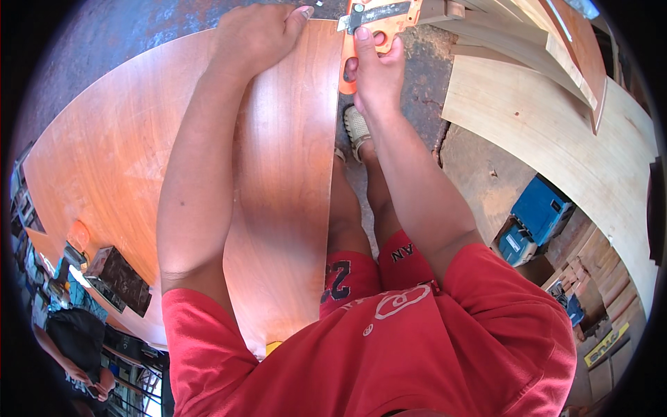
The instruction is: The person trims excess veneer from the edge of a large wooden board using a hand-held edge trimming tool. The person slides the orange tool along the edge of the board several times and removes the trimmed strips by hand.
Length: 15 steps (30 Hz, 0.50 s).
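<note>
A large brown wood-grain panel [285, 160] lies under my left arm, its long straight edge running away from me along its right side. My left hand [257, 38] is at the panel's far end, knuckles up and fingers bent over the edge; the fingertips are hidden. At the panel's far right corner, my right hand [381, 73] is closed around an orange hand tool [389, 21] with a dark inset bar and finger holes. The thumb presses on the tool's body. Its far end is cut off by the frame's top.
Pale wooden boards [500, 90] lean and lie at the right. A blue case [538, 208] stands below them. At the left, a dark box [121, 278] rests by the panel's edge, near an orange round thing [78, 235]. Another person [73, 340] is at the lower left.
</note>
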Motion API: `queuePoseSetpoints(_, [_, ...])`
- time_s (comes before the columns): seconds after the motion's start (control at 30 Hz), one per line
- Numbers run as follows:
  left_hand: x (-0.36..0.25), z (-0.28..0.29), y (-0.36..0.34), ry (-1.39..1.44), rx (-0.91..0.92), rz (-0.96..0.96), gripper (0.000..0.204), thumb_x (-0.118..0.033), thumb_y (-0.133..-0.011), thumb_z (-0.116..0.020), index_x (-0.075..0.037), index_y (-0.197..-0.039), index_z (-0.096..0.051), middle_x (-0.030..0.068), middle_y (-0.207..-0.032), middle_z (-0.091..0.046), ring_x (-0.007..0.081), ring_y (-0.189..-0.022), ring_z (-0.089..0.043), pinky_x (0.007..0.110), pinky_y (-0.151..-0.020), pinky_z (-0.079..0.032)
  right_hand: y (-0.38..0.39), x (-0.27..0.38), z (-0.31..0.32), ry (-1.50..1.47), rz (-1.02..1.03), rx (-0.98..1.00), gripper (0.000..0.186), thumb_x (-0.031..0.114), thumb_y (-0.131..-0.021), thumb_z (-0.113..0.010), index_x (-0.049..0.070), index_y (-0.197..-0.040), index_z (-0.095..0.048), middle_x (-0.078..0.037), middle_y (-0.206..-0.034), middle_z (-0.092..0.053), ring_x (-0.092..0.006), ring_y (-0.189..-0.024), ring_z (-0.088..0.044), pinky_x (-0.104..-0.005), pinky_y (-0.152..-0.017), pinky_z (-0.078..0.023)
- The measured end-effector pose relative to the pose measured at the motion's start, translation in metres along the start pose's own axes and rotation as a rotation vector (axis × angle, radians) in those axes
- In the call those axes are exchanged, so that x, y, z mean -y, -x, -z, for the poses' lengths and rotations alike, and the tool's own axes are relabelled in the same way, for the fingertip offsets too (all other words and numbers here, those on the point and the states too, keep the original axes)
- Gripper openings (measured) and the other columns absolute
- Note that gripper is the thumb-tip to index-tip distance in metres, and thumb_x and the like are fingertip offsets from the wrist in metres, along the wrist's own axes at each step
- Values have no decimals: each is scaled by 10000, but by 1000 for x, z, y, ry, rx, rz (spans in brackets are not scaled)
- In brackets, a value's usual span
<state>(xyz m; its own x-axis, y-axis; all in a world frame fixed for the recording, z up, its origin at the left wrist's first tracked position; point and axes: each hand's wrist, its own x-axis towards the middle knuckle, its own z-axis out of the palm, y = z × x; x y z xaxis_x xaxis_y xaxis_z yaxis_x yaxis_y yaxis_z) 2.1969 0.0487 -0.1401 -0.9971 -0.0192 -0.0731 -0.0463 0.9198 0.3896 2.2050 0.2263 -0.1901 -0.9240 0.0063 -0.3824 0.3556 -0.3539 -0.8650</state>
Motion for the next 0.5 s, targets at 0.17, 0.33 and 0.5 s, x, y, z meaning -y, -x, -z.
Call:
queuePoseSetpoints(0.17, [1, -1, 0, -9, -8, -15, 449, -364, -929, -469, -21, -737, -686, 241, -752, -655, 417, -746, -644, 511, -746, -497, 8, -1, 3, 37, -20, 5, 302, 193, -927, -657, 142, -918, -360, -18, -765, -534, -103, -495, -470, -224, -407, -370])
queuePoseSetpoints(0.33, [1, -3, -2, -20, 24, -13, 448, -360, -930, -466, -20, -738, -686, 240, -755, -657, 416, -751, -645, 511, -748, -496, 21, -1, 8, 22, -62, -10, 296, 185, -926, -658, 140, -908, -366, -18, -780, -536, -98, -500, -460, -226, -413, -375])
queuePoseSetpoints(0.5, [1, -1, 0, -26, 11, -1, 453, -358, -933, -458, -18, -735, -683, 240, -754, -656, 416, -760, -646, 513, -752, -495, 30, -4, 9, -15, -71, -18, 272, 114, -916, -650, 112, -923, -378, -11, -821, -532, -54, -575, -468, -211, -449, -424])
